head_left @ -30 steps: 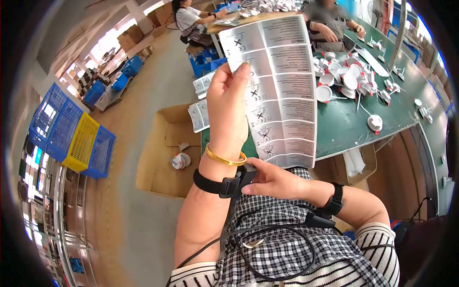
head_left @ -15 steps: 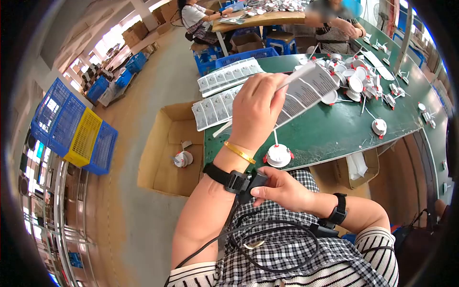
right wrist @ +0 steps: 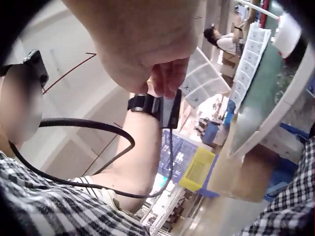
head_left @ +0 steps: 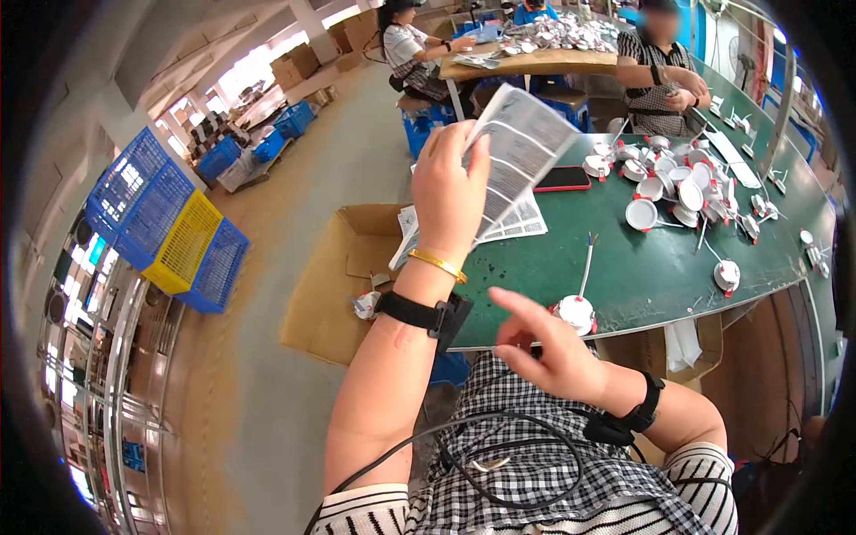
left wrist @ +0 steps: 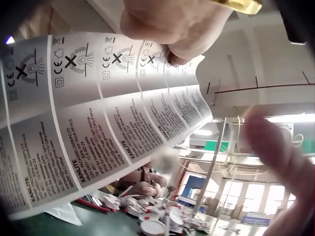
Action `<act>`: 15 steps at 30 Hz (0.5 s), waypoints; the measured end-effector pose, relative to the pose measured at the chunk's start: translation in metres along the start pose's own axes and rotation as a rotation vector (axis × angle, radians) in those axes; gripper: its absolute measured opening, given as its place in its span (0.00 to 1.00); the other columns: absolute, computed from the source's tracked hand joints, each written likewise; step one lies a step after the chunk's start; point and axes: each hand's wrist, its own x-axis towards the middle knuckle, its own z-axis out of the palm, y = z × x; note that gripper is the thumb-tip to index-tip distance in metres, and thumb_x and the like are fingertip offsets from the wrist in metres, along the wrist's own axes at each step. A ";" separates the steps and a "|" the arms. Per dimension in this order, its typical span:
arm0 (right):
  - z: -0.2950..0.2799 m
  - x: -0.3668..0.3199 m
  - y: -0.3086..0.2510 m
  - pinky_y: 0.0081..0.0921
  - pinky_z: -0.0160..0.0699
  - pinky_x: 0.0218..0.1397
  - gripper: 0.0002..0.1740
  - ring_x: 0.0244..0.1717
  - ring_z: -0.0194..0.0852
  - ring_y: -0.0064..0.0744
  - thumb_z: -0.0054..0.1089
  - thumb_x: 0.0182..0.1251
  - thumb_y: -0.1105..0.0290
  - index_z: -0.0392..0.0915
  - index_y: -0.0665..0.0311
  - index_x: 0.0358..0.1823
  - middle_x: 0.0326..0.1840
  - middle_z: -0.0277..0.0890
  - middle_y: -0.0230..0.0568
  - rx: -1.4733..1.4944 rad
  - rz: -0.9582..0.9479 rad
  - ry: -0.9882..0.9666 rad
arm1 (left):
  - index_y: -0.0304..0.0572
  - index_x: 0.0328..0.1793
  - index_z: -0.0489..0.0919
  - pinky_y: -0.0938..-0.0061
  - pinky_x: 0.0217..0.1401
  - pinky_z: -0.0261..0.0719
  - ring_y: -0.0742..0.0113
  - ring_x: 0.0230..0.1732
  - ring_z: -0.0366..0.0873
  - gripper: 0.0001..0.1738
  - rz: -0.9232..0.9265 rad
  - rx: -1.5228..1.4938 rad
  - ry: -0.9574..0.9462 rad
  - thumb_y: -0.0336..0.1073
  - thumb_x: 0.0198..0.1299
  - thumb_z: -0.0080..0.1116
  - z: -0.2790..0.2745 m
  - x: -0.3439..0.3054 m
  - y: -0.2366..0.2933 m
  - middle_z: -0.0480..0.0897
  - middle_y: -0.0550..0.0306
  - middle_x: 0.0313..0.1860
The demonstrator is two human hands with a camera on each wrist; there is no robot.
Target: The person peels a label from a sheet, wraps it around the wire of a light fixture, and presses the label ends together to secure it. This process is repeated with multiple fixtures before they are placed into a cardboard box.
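My left hand (head_left: 448,196) pinches a silvery sheet of printed labels (head_left: 522,143) near its edge and holds it up, tilted, over the green table (head_left: 499,281). In the left wrist view the sheet (left wrist: 93,113) curves below the gripping fingers, with rows of symbols and text. My right hand (head_left: 557,352) is at the table's front edge, index finger extended and thumb apart, holding nothing. Just beyond its fingers stands a round white lamp (head_left: 575,314) with a cable pointing up. More printed sheets (head_left: 522,221) lie under and behind the held one.
A red-edged phone (head_left: 563,178) lies behind the sheets. Many white lamps (head_left: 664,183) are heaped at the table's right. An open cardboard box (head_left: 312,303) stands left of the table. Blue and yellow crates (head_left: 183,241) are further left. People sit at the far side.
The held sheet has swung from upright through edge-on to a raised tilt. My right hand has left the device on my left wrist and moved right. The phone has come into view.
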 end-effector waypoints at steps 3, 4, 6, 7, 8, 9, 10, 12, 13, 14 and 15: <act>0.007 0.015 -0.008 0.36 0.79 0.37 0.34 0.32 0.78 0.45 0.60 0.62 0.71 0.60 0.57 0.70 0.33 0.76 0.45 -0.320 -0.178 -0.196 | 0.37 0.41 0.77 0.61 0.41 0.76 0.49 0.38 0.78 0.06 -0.098 0.008 -0.069 0.30 0.59 0.59 0.001 -0.008 -0.007 0.80 0.49 0.36; 0.004 0.014 -0.008 0.36 0.79 0.37 0.34 0.32 0.78 0.45 0.60 0.62 0.71 0.60 0.57 0.70 0.33 0.76 0.45 -0.323 -0.183 -0.196 | 0.38 0.41 0.77 0.61 0.41 0.76 0.49 0.39 0.78 0.07 -0.125 0.025 -0.110 0.31 0.59 0.59 -0.002 -0.011 -0.005 0.80 0.49 0.36; -0.004 0.011 -0.006 0.35 0.79 0.37 0.30 0.33 0.79 0.43 0.60 0.62 0.73 0.65 0.58 0.67 0.34 0.77 0.44 -0.229 -0.162 -0.105 | 0.39 0.41 0.77 0.61 0.41 0.77 0.49 0.40 0.78 0.07 -0.117 0.054 -0.126 0.32 0.58 0.60 -0.007 -0.020 -0.008 0.80 0.49 0.37; -0.011 0.008 -0.006 0.32 0.79 0.38 0.26 0.34 0.80 0.40 0.59 0.62 0.74 0.69 0.61 0.63 0.36 0.78 0.43 -0.160 -0.009 -0.110 | 0.37 0.41 0.77 0.63 0.41 0.77 0.50 0.39 0.79 0.07 -0.108 0.039 -0.131 0.32 0.59 0.60 -0.010 -0.023 -0.006 0.80 0.48 0.36; -0.017 0.005 -0.008 0.30 0.79 0.38 0.24 0.33 0.80 0.35 0.59 0.62 0.76 0.71 0.63 0.61 0.37 0.79 0.43 -0.141 -0.005 -0.057 | 0.36 0.41 0.78 0.64 0.41 0.76 0.50 0.38 0.79 0.08 -0.105 0.024 -0.135 0.32 0.59 0.61 -0.015 -0.026 -0.004 0.80 0.47 0.35; -0.023 0.000 -0.006 0.29 0.79 0.39 0.21 0.34 0.80 0.33 0.59 0.63 0.75 0.73 0.65 0.59 0.38 0.79 0.43 -0.144 0.036 -0.063 | 0.36 0.41 0.78 0.63 0.42 0.76 0.50 0.39 0.79 0.08 -0.094 0.033 -0.138 0.32 0.58 0.61 -0.019 -0.029 -0.007 0.80 0.47 0.36; -0.027 -0.004 -0.004 0.28 0.78 0.40 0.19 0.36 0.80 0.32 0.59 0.65 0.75 0.74 0.66 0.57 0.40 0.79 0.43 -0.144 0.083 -0.076 | 0.36 0.41 0.78 0.63 0.42 0.76 0.50 0.39 0.79 0.08 -0.133 0.053 -0.127 0.32 0.58 0.61 -0.025 -0.031 -0.009 0.80 0.47 0.36; -0.028 -0.009 -0.009 0.28 0.78 0.46 0.15 0.43 0.80 0.34 0.57 0.69 0.69 0.77 0.68 0.54 0.44 0.80 0.45 0.052 0.190 -0.243 | 0.37 0.42 0.78 0.64 0.42 0.76 0.50 0.39 0.79 0.09 -0.106 0.083 -0.115 0.33 0.58 0.61 -0.034 -0.031 -0.015 0.80 0.46 0.36; -0.028 -0.012 -0.010 0.29 0.77 0.51 0.18 0.49 0.78 0.37 0.56 0.71 0.62 0.77 0.69 0.52 0.48 0.79 0.47 0.213 0.238 -0.433 | 0.36 0.42 0.78 0.64 0.42 0.76 0.50 0.39 0.79 0.09 -0.113 0.081 -0.107 0.33 0.59 0.60 -0.037 -0.030 -0.021 0.80 0.46 0.36; -0.030 -0.010 -0.013 0.30 0.77 0.53 0.21 0.52 0.77 0.38 0.55 0.71 0.57 0.78 0.69 0.52 0.50 0.79 0.48 0.345 0.278 -0.661 | 0.36 0.42 0.78 0.64 0.42 0.76 0.50 0.39 0.79 0.09 -0.131 0.085 -0.107 0.33 0.59 0.60 -0.040 -0.032 -0.024 0.80 0.46 0.36; -0.028 -0.013 -0.015 0.30 0.77 0.52 0.22 0.51 0.78 0.37 0.57 0.70 0.55 0.78 0.69 0.52 0.50 0.79 0.47 0.345 0.290 -0.772 | 0.36 0.42 0.78 0.64 0.42 0.76 0.50 0.39 0.79 0.09 -0.149 0.081 -0.104 0.33 0.58 0.60 -0.045 -0.031 -0.027 0.80 0.46 0.36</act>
